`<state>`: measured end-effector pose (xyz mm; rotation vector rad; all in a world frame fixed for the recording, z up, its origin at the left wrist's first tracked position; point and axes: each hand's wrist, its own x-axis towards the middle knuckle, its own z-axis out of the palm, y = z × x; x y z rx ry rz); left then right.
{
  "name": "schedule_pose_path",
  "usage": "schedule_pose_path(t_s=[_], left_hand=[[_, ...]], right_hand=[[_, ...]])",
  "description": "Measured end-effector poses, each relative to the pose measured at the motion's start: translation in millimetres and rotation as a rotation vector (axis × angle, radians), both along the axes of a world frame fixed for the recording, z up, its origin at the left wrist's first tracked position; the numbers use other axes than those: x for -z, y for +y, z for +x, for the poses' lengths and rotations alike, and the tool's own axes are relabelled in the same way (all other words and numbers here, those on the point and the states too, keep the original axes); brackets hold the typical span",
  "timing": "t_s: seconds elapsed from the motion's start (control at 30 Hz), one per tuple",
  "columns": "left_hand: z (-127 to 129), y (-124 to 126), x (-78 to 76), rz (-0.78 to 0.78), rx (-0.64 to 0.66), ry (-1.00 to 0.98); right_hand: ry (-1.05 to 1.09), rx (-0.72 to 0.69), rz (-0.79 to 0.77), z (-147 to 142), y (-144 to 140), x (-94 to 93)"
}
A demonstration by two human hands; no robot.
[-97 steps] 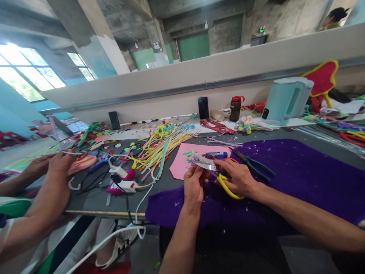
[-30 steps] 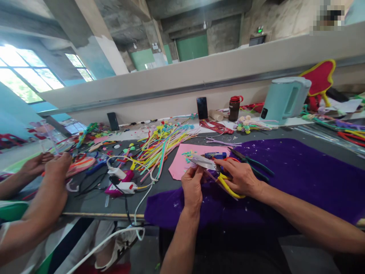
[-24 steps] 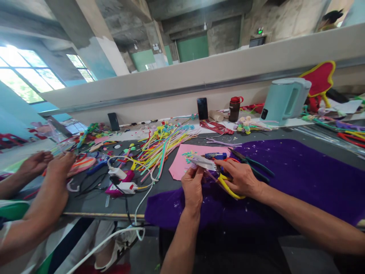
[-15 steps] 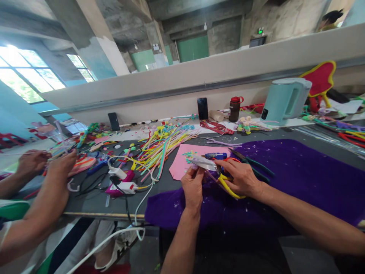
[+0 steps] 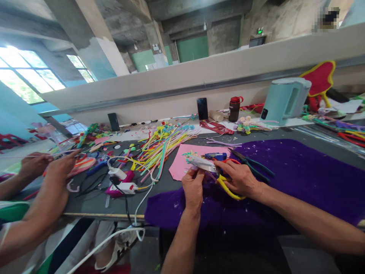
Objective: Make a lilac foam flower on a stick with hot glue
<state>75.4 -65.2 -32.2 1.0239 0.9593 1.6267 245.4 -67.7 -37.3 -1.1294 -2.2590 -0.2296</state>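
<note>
My right hand (image 5: 242, 179) grips scissors with yellow handles (image 5: 229, 191), their silver blades pointing left above a pink sheet (image 5: 177, 165). Just below the blades, my left hand (image 5: 194, 188) pinches a thin pale purple fuzzy stem (image 5: 212, 176); its upper end is partly hidden by the blades and fingers. Small yellow and teal bits (image 5: 187, 155) lie on the sheet beyond the blade tips. Behind my right hand are a blue-bodied tool (image 5: 216, 156) and pliers with dark green handles (image 5: 264, 173). Both forearms reach over a purple cloth (image 5: 302, 171).
Fuzzy stems (image 5: 162, 146) in many colours spread left of the sheet. Plugs and a white cable (image 5: 145, 198) run over the table edge. A phone (image 5: 202, 108), a bottle (image 5: 234, 109) and a kettle (image 5: 285, 101) stand behind. At left, a co-worker's hands (image 5: 61, 167) handle a thin strand.
My hands and the scissors have barely moved; the blades sit slightly differently above the left fingers. The co-worker's hands have shifted, with one finger now stretched to the right.
</note>
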Motion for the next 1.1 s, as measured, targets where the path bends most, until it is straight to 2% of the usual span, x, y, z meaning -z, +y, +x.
schedule_pose_path(t_s=[0.57, 0.67, 0.73, 0.83, 0.9, 1.0, 1.1], left_hand=[[0.6, 1.5, -0.6, -0.036, -0.010, -0.039], [-0.5, 1.4, -1.5, -0.035, 0.020, -0.064], [-2.3, 1.2, -2.5, -0.067, 0.098, -0.104], [-4.9, 0.9, -4.4, -0.116, 0.208, -0.174], [-5.5, 0.7, -5.4, -0.119, 0.222, -0.198], [-4.9, 0.3, -6.1, -0.118, 0.214, -0.214], [-3.8, 0.0, -5.9, -0.113, 0.207, -0.233]], right_hand=[[-0.016, 0.011, 0.038, -0.1, -0.5, 0.5], [0.102, -0.038, -0.041, -1.4, -2.5, -4.9], [0.257, -0.052, -0.152, -1.3, -3.7, -10.3], [0.421, -0.010, -0.317, 1.5, -4.9, -16.9], [0.438, 0.020, -0.375, 4.0, -5.8, -18.3], [0.421, 0.043, -0.360, 4.9, -8.5, -16.4], [0.370, 0.034, -0.255, 1.7, -11.6, -12.6]])
